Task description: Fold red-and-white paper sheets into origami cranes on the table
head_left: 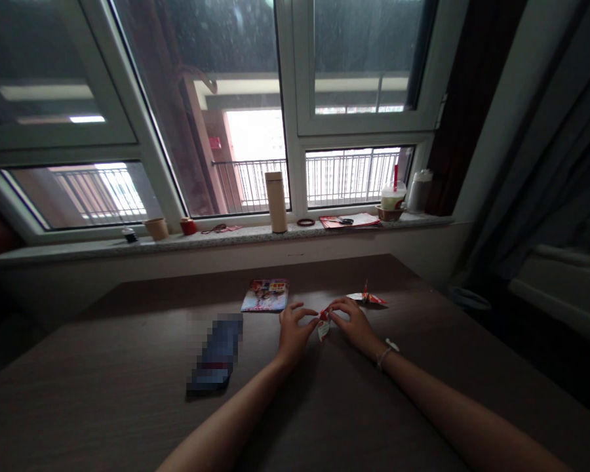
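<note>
Between both hands is a small piece of folded paper (323, 330), printed red and white, with a pale pointed flap hanging down. My left hand (295, 331) pinches its left side between thumb and index finger, the other fingers stretched out. At its upper right, my right hand (353, 322) pinches the red part with thumb and fingertips. A folded paper crane (367, 297) in red and white stands on the table just beyond my right hand. Behind my left hand lies a stack of colourful printed paper (265, 295).
On the brown table (128, 347) a blurred-out phone-like object (219, 354) lies left of my left arm. The windowsill holds a beige flask (276, 203), a paper cup (156, 229), red papers with scissors (345, 221), a drink cup with a straw (393, 195) and a white bottle (419, 191).
</note>
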Tool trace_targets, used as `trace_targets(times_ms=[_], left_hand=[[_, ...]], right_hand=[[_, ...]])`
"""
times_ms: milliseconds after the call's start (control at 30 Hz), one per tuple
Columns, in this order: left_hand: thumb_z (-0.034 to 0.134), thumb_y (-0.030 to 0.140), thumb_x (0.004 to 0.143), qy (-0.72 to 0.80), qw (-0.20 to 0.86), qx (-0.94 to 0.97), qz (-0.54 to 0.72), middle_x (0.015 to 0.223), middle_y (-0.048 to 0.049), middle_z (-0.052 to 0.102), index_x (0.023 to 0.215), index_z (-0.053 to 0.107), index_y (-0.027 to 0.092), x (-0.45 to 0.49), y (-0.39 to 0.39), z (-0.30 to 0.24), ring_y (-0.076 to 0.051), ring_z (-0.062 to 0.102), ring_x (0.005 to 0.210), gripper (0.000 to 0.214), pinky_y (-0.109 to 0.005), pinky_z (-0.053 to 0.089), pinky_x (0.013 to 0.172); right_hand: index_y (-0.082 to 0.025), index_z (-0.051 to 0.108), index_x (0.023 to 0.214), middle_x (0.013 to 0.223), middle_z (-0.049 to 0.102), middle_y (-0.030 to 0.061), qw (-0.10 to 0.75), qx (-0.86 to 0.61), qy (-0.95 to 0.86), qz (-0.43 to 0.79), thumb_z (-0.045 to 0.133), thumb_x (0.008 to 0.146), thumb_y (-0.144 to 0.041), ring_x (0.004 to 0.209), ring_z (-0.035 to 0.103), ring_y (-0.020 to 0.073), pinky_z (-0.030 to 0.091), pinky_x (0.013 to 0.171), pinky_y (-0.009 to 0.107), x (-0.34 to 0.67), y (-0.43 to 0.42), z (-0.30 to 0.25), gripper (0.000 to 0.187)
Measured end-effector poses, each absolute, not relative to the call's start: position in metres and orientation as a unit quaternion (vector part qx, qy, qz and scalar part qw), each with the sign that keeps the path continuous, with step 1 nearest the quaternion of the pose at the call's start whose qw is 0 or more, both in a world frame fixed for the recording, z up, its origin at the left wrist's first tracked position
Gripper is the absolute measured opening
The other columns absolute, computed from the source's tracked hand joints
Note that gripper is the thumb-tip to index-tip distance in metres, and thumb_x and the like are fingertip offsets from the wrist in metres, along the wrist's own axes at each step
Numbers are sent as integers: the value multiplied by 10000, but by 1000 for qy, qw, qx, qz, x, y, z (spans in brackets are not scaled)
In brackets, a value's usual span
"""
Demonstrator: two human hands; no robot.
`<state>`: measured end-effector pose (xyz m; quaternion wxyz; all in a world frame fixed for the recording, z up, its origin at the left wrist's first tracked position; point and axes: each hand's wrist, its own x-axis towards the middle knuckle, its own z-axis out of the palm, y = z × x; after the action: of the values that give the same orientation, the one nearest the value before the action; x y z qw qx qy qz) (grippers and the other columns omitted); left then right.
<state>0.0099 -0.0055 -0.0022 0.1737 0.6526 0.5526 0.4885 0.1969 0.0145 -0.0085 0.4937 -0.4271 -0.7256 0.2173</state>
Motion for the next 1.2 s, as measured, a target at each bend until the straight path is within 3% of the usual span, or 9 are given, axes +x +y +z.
trace_targets(times_ms=[133, 467, 800, 1200], left_hand=[[785, 232, 724, 550, 164, 668, 474, 1105, -40, 634, 784, 780, 284, 11, -7, 0, -264, 553, 1127, 80, -464, 408, 1025], [789, 227, 721, 550, 159, 679, 460, 1101, -39, 653, 849, 793, 311, 12, -8, 1, -257, 547, 1123, 153, -462, 406, 1035], [779, 279, 727, 538, 186, 681, 461, 1106, -36, 661, 843, 800, 331, 12, -9, 3, -267, 533, 1135, 129, -462, 404, 1041], [808, 248, 687, 534, 182, 682, 466, 1118, -36, 664, 767, 772, 275, 16, -10, 6, -265, 537, 1146, 92, -473, 393, 1052]], right_hand=[[-222, 728, 840, 922, 694, 63, 498, -427, -718, 233, 616, 858, -411, 959, 606, 235, 438, 920, 390, 198, 15, -9, 220], [-230, 729, 762, 940, 719, 64, 476, -427, -720, 270, 610, 846, -504, 1021, 616, 245, 423, 970, 393, 196, 11, -4, 310], [-242, 748, 802, 979, 734, 67, 476, -419, -720, 282, 623, 847, -469, 1038, 623, 245, 429, 991, 411, 196, 11, -4, 262], [-258, 754, 751, 943, 718, 56, 464, -392, -745, 275, 614, 864, -443, 1071, 590, 248, 417, 992, 413, 195, 10, -2, 258]])
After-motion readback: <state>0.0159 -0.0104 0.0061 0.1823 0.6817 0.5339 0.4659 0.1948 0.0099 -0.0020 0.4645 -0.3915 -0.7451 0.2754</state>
